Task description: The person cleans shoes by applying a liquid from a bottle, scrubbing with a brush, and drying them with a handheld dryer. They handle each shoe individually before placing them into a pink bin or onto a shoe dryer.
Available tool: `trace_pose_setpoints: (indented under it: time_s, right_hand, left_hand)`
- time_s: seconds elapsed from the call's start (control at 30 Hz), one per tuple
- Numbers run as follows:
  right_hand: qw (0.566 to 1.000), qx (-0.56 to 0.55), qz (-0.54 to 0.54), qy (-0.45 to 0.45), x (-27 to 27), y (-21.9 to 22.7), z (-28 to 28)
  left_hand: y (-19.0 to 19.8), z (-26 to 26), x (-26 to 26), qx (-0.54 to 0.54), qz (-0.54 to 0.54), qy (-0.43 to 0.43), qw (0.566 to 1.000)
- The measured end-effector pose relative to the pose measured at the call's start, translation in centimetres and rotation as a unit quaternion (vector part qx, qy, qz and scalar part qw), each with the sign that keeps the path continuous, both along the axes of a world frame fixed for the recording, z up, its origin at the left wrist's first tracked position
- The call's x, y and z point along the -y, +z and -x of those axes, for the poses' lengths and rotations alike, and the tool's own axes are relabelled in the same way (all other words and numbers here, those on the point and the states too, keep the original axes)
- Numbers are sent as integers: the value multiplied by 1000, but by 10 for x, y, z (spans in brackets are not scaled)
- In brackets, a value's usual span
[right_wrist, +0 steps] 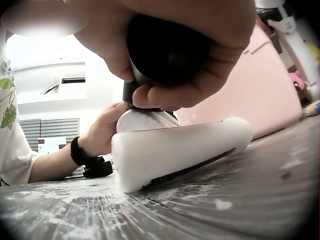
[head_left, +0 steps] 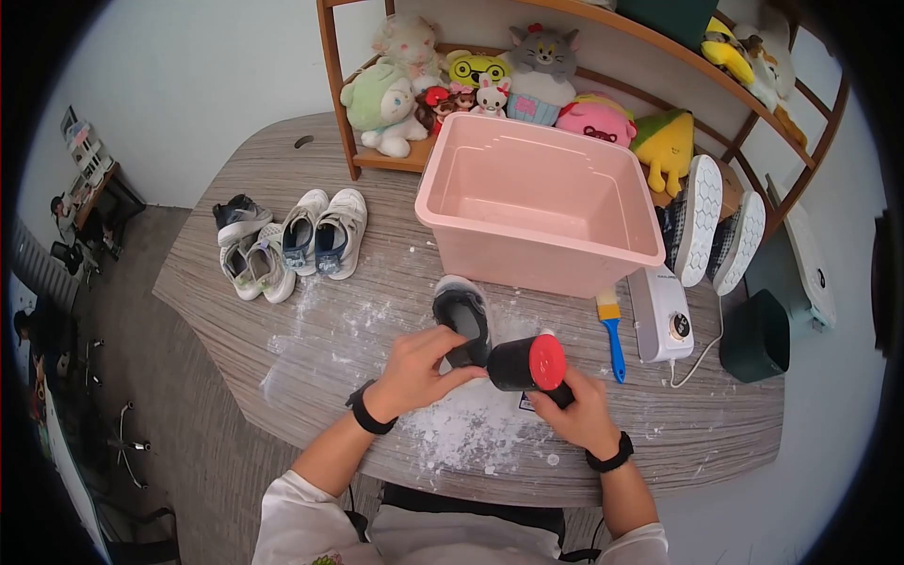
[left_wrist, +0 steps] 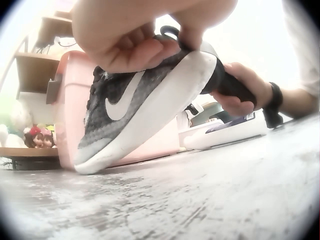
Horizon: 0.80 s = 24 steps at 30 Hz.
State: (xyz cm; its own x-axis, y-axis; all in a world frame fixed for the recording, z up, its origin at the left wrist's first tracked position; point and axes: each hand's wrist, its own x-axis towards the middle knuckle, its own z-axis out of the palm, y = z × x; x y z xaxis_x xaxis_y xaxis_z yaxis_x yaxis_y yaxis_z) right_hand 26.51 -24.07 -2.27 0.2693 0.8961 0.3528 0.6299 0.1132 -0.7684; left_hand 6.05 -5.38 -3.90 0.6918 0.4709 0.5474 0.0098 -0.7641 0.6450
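Note:
My left hand [head_left: 424, 372] pinches the heel of a black-and-grey sneaker [head_left: 461, 306] with a white sole. In the left wrist view the sneaker [left_wrist: 117, 95] stands tilted, toe down on the table and heel raised, with a white swoosh on its side. My right hand [head_left: 582, 414] grips the handle of a black hair dryer [head_left: 513, 365] with a round red end. Its barrel points left at the sneaker's heel opening. Below the right hand, a white container [right_wrist: 175, 150] with a dark label lies on the table; the hand mostly hides it from above.
White powder [head_left: 471, 424] is scattered over the wood-grain table. Behind stands a pink bin [head_left: 527, 264]. Several sneakers [head_left: 339, 235] sit at left. A blue-handled brush [head_left: 612, 339], a white appliance [head_left: 664, 315] and a pair of white-soled shoes [head_left: 702, 221] are at right, below a shelf of plush toys.

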Motion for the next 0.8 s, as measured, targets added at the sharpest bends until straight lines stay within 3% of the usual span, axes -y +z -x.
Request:
trace_pose_setpoints:
  time_s: [0.13, 0.27, 0.33, 0.47, 0.53, 0.57, 0.63, 0.67, 0.73, 0.8]
  right_hand:
    - [1000, 14, 18, -18, -2, -5, -5]
    - [996, 47, 61, -39, -2, -8, -9]
    - [995, 58, 72, -44, -2, -8, -11]
    - [994, 44, 86, -50, -3, -5, -12]
    - [994, 42, 84, -50, -3, -5, -11]
    - [995, 40, 83, -48, -3, -4, -12]
    - [995, 37, 83, -48, -4, -3, -12]
    - [995, 34, 84, -49, -4, -2, -11]
    - [995, 32, 87, -48, -4, -1, -10]
    - [995, 19, 84, -45, -4, 0, -11]
  left_hand:
    - [-2, -3, 3, -21, -78, 6, 997]
    - [-2, -3, 3, -64, -76, -9, 995]
    - [3, -2, 1, -61, -35, -72, 995]
    - [17, 10, -9, -54, 50, -112, 991]
    - [10, 10, -21, 20, -47, -26, 998]
    - [10, 10, -26, 19, -47, -27, 998]
    - [15, 7, -33, -67, -100, 30, 992]
    - [12, 7, -34, -68, -98, 27, 992]
    - [2, 9, -38, -175, -111, 29, 978]
    - [1, 8, -38, -165, -104, 32, 980]
